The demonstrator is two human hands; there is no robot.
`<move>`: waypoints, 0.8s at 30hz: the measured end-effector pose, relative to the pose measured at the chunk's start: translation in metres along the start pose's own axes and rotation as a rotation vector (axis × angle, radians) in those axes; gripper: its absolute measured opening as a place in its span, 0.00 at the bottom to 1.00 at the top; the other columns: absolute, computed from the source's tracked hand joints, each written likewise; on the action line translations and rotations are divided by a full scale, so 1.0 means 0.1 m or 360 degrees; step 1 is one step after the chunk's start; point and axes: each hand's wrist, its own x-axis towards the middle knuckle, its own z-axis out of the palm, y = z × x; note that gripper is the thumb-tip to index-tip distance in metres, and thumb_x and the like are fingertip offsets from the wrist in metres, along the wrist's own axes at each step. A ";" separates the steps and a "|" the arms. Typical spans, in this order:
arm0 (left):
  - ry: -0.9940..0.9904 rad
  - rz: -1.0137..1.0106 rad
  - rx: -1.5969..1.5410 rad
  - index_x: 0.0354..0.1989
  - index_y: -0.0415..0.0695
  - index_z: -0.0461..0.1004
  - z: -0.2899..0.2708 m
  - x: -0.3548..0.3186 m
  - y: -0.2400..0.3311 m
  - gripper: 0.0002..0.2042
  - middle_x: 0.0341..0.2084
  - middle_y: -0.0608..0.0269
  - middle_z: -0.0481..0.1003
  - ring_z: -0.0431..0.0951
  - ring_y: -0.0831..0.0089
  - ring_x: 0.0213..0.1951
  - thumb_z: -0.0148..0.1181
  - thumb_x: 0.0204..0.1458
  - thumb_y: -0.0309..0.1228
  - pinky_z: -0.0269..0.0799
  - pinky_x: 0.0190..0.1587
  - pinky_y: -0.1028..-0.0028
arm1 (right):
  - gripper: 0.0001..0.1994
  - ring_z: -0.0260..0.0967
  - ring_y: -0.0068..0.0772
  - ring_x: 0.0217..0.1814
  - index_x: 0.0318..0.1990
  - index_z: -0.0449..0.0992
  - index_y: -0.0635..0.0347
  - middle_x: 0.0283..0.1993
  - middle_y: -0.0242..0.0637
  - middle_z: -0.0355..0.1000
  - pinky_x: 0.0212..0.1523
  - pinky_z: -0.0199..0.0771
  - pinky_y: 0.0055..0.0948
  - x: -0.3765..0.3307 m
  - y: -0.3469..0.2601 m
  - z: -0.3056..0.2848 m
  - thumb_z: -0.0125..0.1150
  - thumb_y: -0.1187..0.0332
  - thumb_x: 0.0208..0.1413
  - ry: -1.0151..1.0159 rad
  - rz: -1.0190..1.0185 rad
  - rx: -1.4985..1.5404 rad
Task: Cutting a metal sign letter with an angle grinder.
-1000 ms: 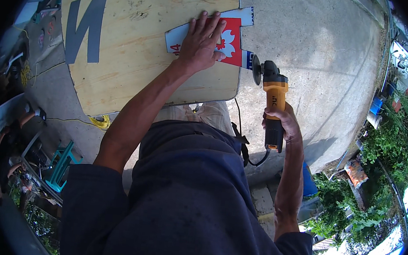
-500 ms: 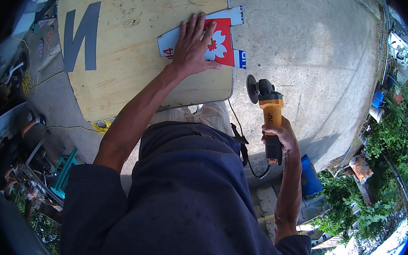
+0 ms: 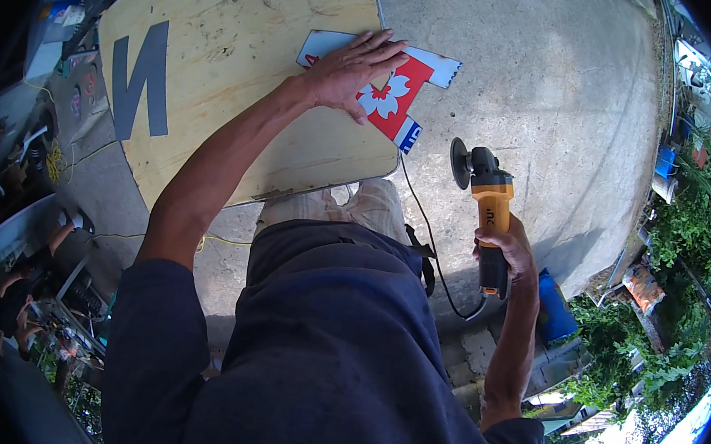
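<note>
Red, white and blue colour the cut sheet point(image 3: 412, 80) under my left hand point(image 3: 352, 71), which lies palm down across its left half. Those fingers are spread a little and point toward the far right, while my thumb stands well away from them, angled to the near right beside the white flower point(image 3: 391, 104) printed on the red. My left forearm comes in slantwise from the near left, bent at the elbow, and passes over the pale wooden table point(image 3: 239, 113). The sheet lies at the right edge of that table, its two right-hand ends jutting past the edge above the concrete floor point(image 3: 517, 76).

My right hand point(image 3: 510, 244) is wrapped around the body of a yellow and black grinder point(image 3: 494, 206), fingertips showing on the left side of it. That forearm rises almost straight from the near side, the wrist bent slightly to the left. I hold the grinder out to the right of the table, over the floor, its head pointing to the far side and its round disc point(image 3: 460, 163) facing left. The disc is apart from the sheet, to the near right of it. A dark cord point(image 3: 444, 286) curves from the grinder's near end to the left.

On the left part of the table there is a dark grey shape point(image 3: 143, 80) of slanted bars, well apart from my left hand.
</note>
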 end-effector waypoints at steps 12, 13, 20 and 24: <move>0.0155 -0.0131 0.0175 0.77 0.41 0.50 -0.02 -0.10 0.07 0.65 0.79 0.52 0.41 0.37 0.52 0.79 0.84 0.28 0.49 0.43 0.79 0.53 | 0.26 0.75 0.26 0.26 0.48 0.72 0.65 0.32 0.34 0.73 0.27 0.83 0.28 0.20 -0.48 0.17 0.76 0.65 0.42 -0.0170 -0.0097 -0.0354; 0.0205 -0.0368 0.0196 0.76 0.38 0.49 0.02 -0.15 0.08 0.64 0.78 0.45 0.40 0.37 0.48 0.79 0.83 0.31 0.51 0.43 0.79 0.52 | 0.25 0.76 0.27 0.25 0.48 0.72 0.64 0.31 0.34 0.72 0.26 0.82 0.28 0.22 -0.52 0.18 0.75 0.66 0.43 -0.0182 -0.0121 -0.0388; 0.0301 -0.1099 0.0409 0.71 0.21 0.53 0.15 -0.11 0.37 0.63 0.70 0.17 0.48 0.46 0.26 0.74 0.80 0.35 0.56 0.46 0.75 0.42 | 0.25 0.76 0.25 0.25 0.48 0.72 0.65 0.31 0.34 0.73 0.27 0.83 0.27 0.33 -0.81 0.22 0.76 0.66 0.44 -0.0229 -0.0052 -0.0614; 0.0288 -0.1161 0.0451 0.68 0.19 0.57 0.22 -0.15 0.43 0.61 0.68 0.14 0.51 0.48 0.23 0.72 0.80 0.35 0.56 0.48 0.73 0.40 | 0.25 0.76 0.25 0.26 0.49 0.73 0.66 0.32 0.35 0.74 0.27 0.83 0.27 0.38 -0.89 0.23 0.76 0.66 0.43 -0.0220 -0.0034 -0.0704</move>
